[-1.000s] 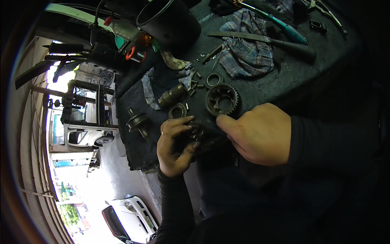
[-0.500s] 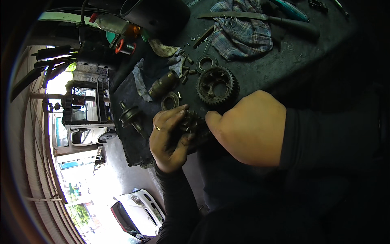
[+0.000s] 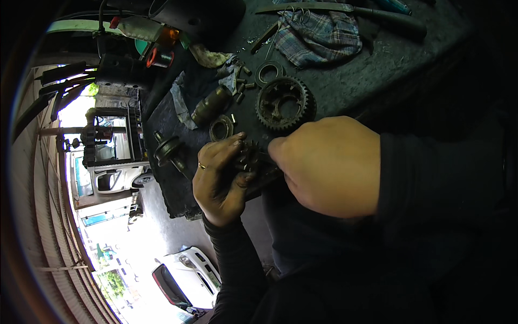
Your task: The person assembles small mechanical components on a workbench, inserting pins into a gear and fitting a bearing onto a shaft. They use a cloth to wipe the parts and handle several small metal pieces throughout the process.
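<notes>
My left hand point(image 3: 218, 175) curls its fingers and thumb around a small dark toothed gear point(image 3: 248, 156) at the near edge of the bench. Close on its right is my right hand point(image 3: 329, 164), closed, with the thumb side pointing at the gear. The back of this hand hides its fingers, and what they grip cannot be made out. Just beyond the hands lies a large ring gear point(image 3: 266, 112), with a bearing ring point(image 3: 260, 76) behind it. Another bearing ring point(image 3: 214, 129) rests past my left fingertips, near a small metal pin point(image 3: 233, 119).
Left on the dark bench are a shaft with a disc point(image 3: 170, 151), a brownish metal cylinder point(image 3: 213, 105), several pins point(image 3: 240, 97) and a rag point(image 3: 181, 100). Farther back sit a plaid cloth point(image 3: 321, 40), a long file point(image 3: 388, 22), a wire spool point(image 3: 160, 58) and a bottle point(image 3: 137, 28).
The view has shifted slightly, so bench and hands appear a little up and left. Both hands keep nearly the same places, the left still around the gear.
</notes>
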Action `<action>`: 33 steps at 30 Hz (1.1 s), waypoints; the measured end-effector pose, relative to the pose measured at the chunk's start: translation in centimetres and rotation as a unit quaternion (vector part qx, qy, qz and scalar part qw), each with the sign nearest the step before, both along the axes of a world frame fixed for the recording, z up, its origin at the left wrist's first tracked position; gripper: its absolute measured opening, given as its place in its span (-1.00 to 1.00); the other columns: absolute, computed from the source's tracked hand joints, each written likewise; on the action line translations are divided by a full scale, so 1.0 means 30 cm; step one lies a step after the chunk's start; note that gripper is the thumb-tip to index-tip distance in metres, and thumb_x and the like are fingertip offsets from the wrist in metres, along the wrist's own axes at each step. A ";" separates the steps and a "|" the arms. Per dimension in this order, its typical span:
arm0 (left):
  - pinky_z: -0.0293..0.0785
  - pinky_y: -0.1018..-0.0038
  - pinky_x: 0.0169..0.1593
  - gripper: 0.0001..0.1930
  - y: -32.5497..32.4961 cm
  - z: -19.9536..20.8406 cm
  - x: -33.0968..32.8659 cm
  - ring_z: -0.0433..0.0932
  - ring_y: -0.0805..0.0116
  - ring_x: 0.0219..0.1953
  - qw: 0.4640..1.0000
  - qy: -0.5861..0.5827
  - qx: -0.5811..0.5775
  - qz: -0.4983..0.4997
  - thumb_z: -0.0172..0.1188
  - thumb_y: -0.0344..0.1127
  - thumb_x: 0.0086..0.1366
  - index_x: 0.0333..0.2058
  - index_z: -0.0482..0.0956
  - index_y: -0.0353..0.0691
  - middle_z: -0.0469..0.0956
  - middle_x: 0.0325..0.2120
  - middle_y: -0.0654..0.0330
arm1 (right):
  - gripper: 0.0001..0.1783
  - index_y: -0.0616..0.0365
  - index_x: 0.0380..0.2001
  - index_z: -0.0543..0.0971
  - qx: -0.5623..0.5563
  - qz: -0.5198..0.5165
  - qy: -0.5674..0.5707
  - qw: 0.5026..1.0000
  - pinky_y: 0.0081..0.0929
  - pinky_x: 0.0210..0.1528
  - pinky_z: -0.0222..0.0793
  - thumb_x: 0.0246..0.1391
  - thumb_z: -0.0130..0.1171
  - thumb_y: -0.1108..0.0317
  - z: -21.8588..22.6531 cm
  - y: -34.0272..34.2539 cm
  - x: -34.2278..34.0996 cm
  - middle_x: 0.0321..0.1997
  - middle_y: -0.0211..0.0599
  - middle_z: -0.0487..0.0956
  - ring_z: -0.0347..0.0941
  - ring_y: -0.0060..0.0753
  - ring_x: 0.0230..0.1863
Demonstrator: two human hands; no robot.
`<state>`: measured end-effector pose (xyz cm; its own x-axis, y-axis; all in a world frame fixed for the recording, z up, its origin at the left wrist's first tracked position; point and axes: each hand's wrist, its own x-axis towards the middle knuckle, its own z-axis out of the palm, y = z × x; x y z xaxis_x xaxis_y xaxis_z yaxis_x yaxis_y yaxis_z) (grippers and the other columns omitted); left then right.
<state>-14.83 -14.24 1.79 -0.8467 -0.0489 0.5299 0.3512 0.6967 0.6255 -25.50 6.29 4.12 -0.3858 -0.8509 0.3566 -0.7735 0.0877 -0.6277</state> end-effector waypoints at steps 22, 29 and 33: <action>0.44 0.30 0.06 -0.58 -0.017 0.001 0.018 0.56 0.09 -0.06 1.000 0.001 -0.003 0.001 0.33 -0.44 0.01 -0.11 0.57 -0.41 0.62 -0.11 -0.06 | -0.86 0.29 -0.40 0.51 -0.019 0.014 0.017 1.000 -0.23 -0.53 0.48 -0.01 0.12 0.42 -0.017 -0.028 -0.009 -0.64 -0.09 0.56 0.56 -0.05 -0.58; 0.43 0.29 0.06 -0.59 -0.013 -0.005 0.012 0.56 0.09 -0.05 1.000 -0.002 0.007 0.001 0.36 -0.39 0.04 -0.11 0.57 -0.41 0.62 -0.11 -0.06 | -0.88 0.28 -0.45 0.52 0.015 0.012 -0.004 1.000 -0.23 -0.53 0.48 -0.01 0.12 0.41 0.002 -0.020 0.003 -0.64 -0.08 0.55 0.56 -0.05 -0.59; 0.43 0.29 0.07 -0.59 -0.022 0.007 0.042 0.56 0.10 -0.06 1.000 -0.002 0.001 0.017 0.37 -0.36 0.05 -0.11 0.57 -0.40 0.62 -0.11 -0.06 | -0.87 0.27 -0.44 0.52 0.008 0.045 0.034 0.998 -0.23 -0.54 0.47 -0.01 0.13 0.40 0.006 -0.038 -0.001 -0.66 -0.09 0.54 0.55 -0.06 -0.60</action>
<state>-13.57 -14.89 2.01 -0.8469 -0.0783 0.5260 0.3250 0.7068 0.6283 -25.51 5.14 4.29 -0.2834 -0.8870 0.3647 -0.8197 0.0266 -0.5722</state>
